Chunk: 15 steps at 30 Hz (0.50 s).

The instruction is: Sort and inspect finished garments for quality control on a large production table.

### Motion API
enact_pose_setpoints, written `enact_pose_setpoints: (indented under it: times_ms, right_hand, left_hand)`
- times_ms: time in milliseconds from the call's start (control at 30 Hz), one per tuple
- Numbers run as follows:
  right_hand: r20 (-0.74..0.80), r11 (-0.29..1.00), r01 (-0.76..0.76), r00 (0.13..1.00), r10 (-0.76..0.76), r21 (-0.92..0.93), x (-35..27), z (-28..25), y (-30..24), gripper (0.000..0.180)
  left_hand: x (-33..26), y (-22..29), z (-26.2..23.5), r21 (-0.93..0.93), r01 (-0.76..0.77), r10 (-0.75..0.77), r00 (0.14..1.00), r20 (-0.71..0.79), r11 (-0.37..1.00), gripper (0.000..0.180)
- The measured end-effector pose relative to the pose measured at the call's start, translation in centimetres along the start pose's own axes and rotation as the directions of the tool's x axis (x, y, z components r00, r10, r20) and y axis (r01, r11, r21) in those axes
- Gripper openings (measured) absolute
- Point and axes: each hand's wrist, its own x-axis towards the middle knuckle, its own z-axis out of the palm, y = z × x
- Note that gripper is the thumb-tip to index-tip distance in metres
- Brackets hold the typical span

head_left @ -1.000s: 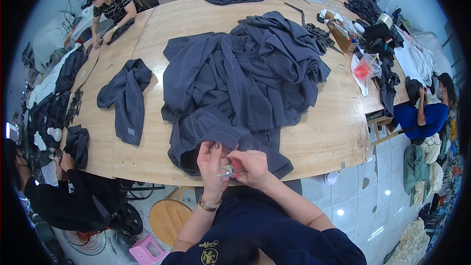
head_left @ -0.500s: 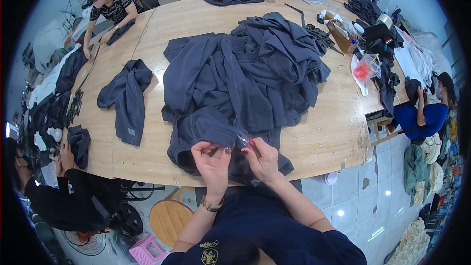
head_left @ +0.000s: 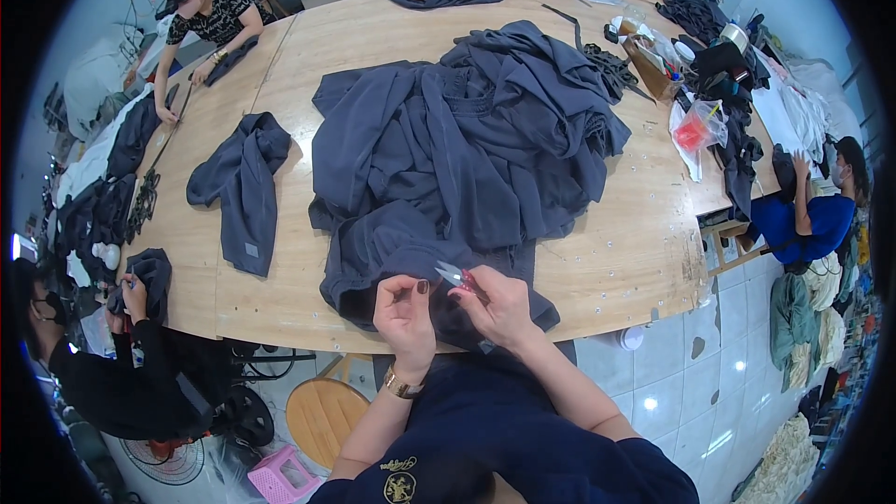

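My right hand (head_left: 498,306) grips a pair of thread snips (head_left: 456,277) with red handles, the blades pointing up and left over the fabric. Beside the blade tips, my left hand (head_left: 404,319) has thumb and forefinger pinched together; anything between them is too small to make out. Both hands are over the near end of a dark grey-blue garment (head_left: 392,241), whose cloth lies bunched at the table's front edge. Behind it spreads a large heap of the same dark garments (head_left: 401,149).
A separate folded dark garment (head_left: 247,187) lies left on the wooden table (head_left: 616,271). Co-workers handle dark cloth at the far side, left and right. A red drink cup in a plastic bag (head_left: 693,133) stands at right. Below are a round stool (head_left: 327,420) and a pink stool (head_left: 280,476).
My left fingers have come away from the cloth's edge into a pinch, slightly to the left. The snips have turned and shifted left, their blades now more visible. Co-workers' hands moved a little.
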Motion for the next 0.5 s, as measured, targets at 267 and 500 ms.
enact_pose_setpoints:
  times_ms: [267,500]
  right_hand:
    - [0.051,0.967,0.138,0.990,-0.130,-0.213,0.30,-0.27,-0.66,0.027]
    - [0.059,0.974,0.095,0.995,-0.084,-0.208,0.42,-0.15,-0.82,0.025]
  left_hand:
    - [-0.09,0.16,-0.12,-0.090,0.071,-0.067,0.997,0.042,0.993,0.009]
    - [-0.36,0.30,-0.07,-0.020,0.069,-0.068,0.997,0.024,0.997,0.011]
